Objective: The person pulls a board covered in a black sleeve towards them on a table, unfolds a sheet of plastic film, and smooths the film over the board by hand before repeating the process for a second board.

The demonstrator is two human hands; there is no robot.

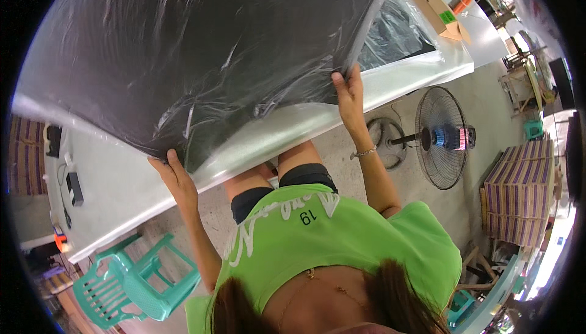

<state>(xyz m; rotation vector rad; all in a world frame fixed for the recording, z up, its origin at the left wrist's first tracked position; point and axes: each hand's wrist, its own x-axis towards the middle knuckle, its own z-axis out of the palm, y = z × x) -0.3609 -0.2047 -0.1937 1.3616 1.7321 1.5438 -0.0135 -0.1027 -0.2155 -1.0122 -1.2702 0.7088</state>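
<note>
A large dark sheet wrapped in clear, wrinkled plastic film [244,35] fills the upper part of the view, above a pale-topped table [122,193]. At its near left corner, my left hand [177,181] grips the edge, thumb on top and fingers partly hidden beneath. My right hand [351,102] pinches the near right corner, its thumb on the film and the other fingers along the side. The sheet's near edge sags between my hands, with film hanging loose there. Whether the sheet touches the table cannot be made out.
Another film-covered dark piece [397,32] lies right, beside an open cardboard box [436,7]. A black adapter with cable [74,189] sits on the table's left. A standing fan [441,137] is at right, green plastic chairs [131,279] lower left, a striped covered stack [519,193] far right.
</note>
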